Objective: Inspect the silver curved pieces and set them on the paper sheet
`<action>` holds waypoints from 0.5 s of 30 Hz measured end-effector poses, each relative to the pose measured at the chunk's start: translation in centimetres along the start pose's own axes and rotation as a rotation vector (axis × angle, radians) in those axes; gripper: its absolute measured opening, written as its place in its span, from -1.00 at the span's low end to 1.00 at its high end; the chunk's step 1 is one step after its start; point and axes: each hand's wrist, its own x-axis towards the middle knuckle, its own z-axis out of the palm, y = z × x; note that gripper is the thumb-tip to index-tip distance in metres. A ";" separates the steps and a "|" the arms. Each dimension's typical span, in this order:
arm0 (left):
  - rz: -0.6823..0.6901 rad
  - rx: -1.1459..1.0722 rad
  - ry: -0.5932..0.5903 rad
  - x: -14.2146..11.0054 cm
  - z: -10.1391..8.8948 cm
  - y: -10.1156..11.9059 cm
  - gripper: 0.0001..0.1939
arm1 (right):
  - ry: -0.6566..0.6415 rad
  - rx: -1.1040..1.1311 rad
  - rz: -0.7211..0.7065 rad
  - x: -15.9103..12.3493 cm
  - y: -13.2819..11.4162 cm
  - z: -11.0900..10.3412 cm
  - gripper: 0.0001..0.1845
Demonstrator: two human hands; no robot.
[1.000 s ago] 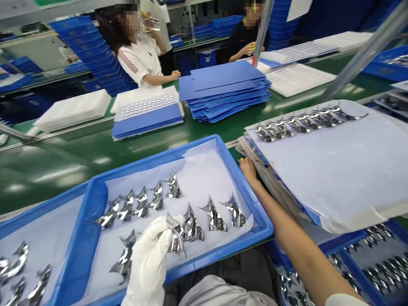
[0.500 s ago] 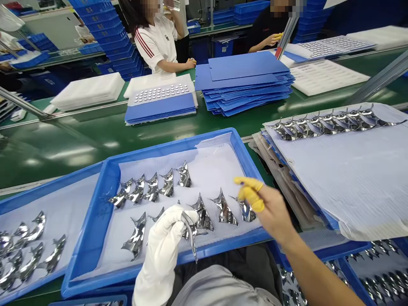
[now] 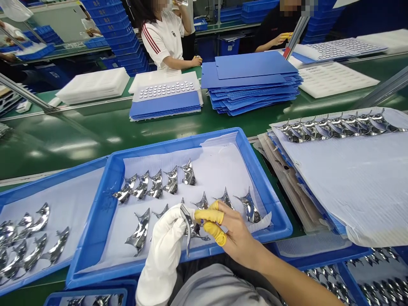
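My left hand [image 3: 165, 246], in a white glove, is closed on a shiny chrome fin-shaped part [image 3: 188, 227] held over the near edge of a blue tray [image 3: 105, 199]. My right hand [image 3: 232, 238], bare with yellow finger cots on two fingertips, has those fingertips pinching the same part from the right. Several more chrome parts [image 3: 156, 186] lie in two rows on white paper inside the tray.
A second blue tray [image 3: 22, 193] with parts sits at left. A tilted white sheet [image 3: 350, 174] carrying a row of chrome parts [image 3: 334, 127] lies at right over more trays. Beyond runs a green conveyor [image 3: 79, 136] with stacked blue sheets [image 3: 251, 83] and white foam. Two people work opposite.
My right hand came back from the edge of the stack at right and now touches the part held by my left hand. The view shifted slightly.
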 end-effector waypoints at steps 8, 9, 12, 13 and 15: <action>-0.084 -0.055 0.029 -0.2 -0.4 -0.8 -0.60 | 0.069 -0.026 0.018 -0.1 0.1 0.9 -0.67; -0.078 -0.063 0.012 -0.1 -0.3 -0.6 -0.63 | 0.078 -0.014 0.017 -0.1 0.1 1.0 -0.66; -0.061 -0.086 -0.089 -0.1 0.6 0.4 -0.73 | 0.101 0.009 -0.014 0.0 0.3 1.1 -0.65; -0.063 -0.094 -0.130 -0.1 0.9 0.8 -0.77 | 0.110 0.008 -0.027 0.1 0.3 1.1 -0.65; -0.080 -0.128 -0.192 -0.1 1.5 1.4 -0.81 | 0.122 0.003 -0.050 0.2 0.4 1.1 -0.64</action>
